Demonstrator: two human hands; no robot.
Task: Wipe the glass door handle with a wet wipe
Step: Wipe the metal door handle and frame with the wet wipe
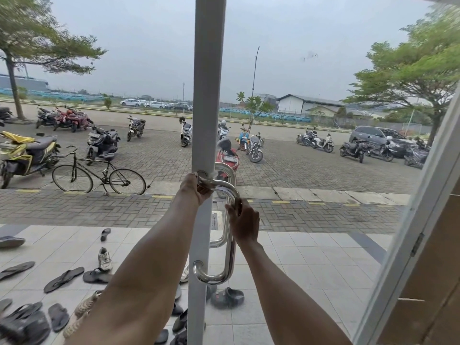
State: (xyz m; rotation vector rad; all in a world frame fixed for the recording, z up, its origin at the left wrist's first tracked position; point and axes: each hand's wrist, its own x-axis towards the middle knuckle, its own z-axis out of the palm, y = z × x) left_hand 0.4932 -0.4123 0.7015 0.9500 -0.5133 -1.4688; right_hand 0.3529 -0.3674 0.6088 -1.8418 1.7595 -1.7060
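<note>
A shiny metal door handle (230, 257) sits in the middle of the view, a little toward 6 o'clock. It is bent like the letter D and is fixed to a tall white door post (209, 95). The left hand (195, 186) is at the top of the handle, at 12 o'clock on it. Its fingers are curled round the top bend, right beside the upper fixing. The right hand (244, 221) is just below it, at about 4 o'clock from the left hand. It grips the long upright bar with its fingers wrapped round it. A small white bit (213, 174) peeks out just above the left hand. It may be the wet wipe, but it is too small to be sure. Through the glass, a red scooter (227, 155) stands straight behind the handle at 12 o'clock. A black bicycle (98, 174) is parked at 9 o'clock from the handle. A grey car (380, 138) is far off at 2 o'clock. Dark sandals (63, 278) and a sport shoe (105, 258) lie on the pale floor tiles (311, 270) at 8 o'clock. A dark clog (227, 297) lies at 6 o'clock, just under the handle.
</note>
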